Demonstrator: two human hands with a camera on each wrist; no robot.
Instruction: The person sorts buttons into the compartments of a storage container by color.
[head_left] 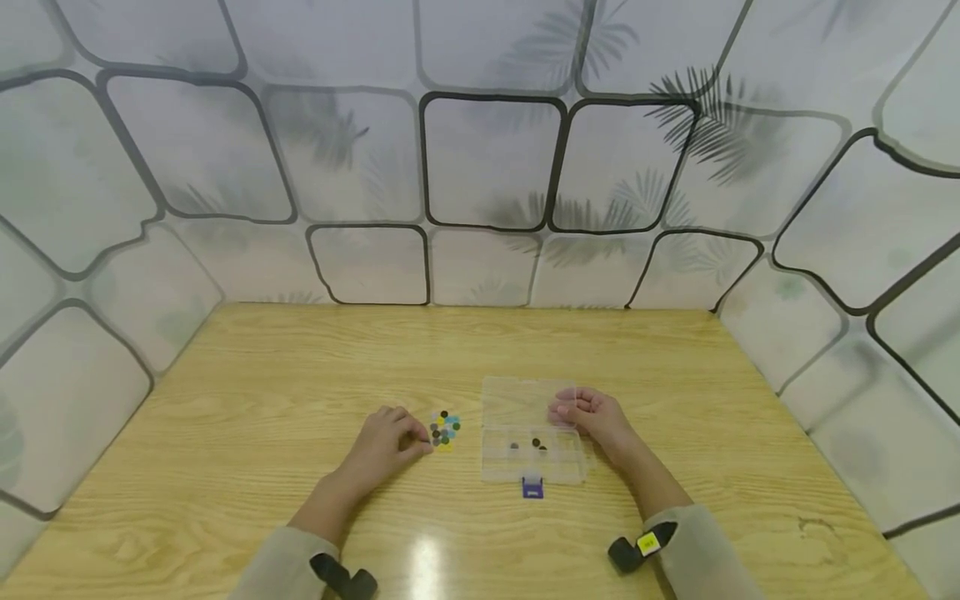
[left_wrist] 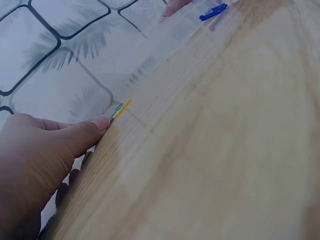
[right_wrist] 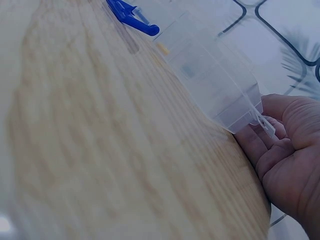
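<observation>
In the head view, a clear plastic box (head_left: 498, 468) with a raised lid (head_left: 517, 402) and a purple-blue latch (head_left: 532, 488) stands on the table. A few small dark discs (head_left: 536, 442) lie inside it. My right hand (head_left: 600, 421) holds the box by its right side, fingers around the lid's edge. To the box's left lies a cluster of small round coloured discs (head_left: 450, 423), black, yellow, blue, green and grey. At the cluster's near left edge are the thumb and fingertips of my left hand (head_left: 386, 446). Whether they pinch a disc cannot be made out.
A light wood-grain table (head_left: 247, 400) carries everything. Behind it and at both sides rise pale wall panels (head_left: 495, 162) with a dark line pattern and leaf shadows. Dark wrist-worn cameras (head_left: 345, 577) sit on both sleeves. Light glares off the table near the front.
</observation>
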